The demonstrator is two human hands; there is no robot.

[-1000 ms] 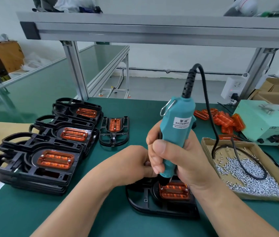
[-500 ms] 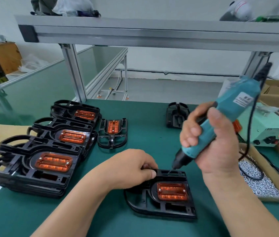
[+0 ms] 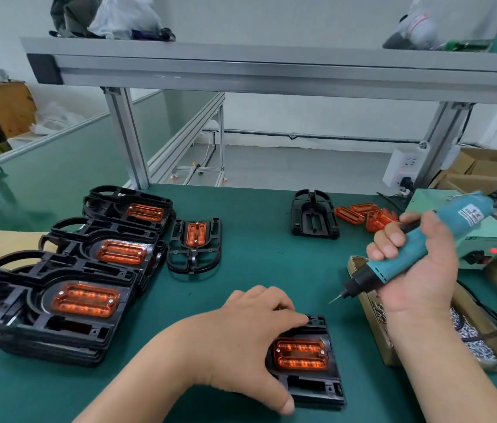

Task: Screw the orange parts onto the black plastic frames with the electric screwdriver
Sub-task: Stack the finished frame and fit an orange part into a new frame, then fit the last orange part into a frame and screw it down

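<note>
On the green bench point(image 3: 256, 264), the left hand point(image 3: 247, 340) lies spread over the left side of a black plastic frame point(image 3: 311, 389) at about 6 o'clock in the view, thumb along its near edge and fingertips at its far edge, grasping it flat against the mat. An orange part point(image 3: 300, 353) sits in that frame's recess, with a small bright screw head showing at each end. The right hand point(image 3: 418, 270), at 3 o'clock, is clenched round the teal electric screwdriver point(image 3: 424, 242), which is tilted, its bit pointing down toward 8 o'clock and hanging in the air, apart from the frame. Under that hand a cardboard tray point(image 3: 369, 303) holds a heap of small silver screws point(image 3: 472, 340). At 9 o'clock three stacks of black frames point(image 3: 58, 303) stand in a row, each top frame carrying an orange part. Just beside them, toward the centre, a single frame with an orange part point(image 3: 194, 242) lies on the mat. At 1 o'clock lies a bare black frame point(image 3: 314, 218), with a pile of loose orange parts point(image 3: 369, 216) just to its right. A pale green power box point(image 3: 482, 248) with a red light sits behind the right hand.
</note>
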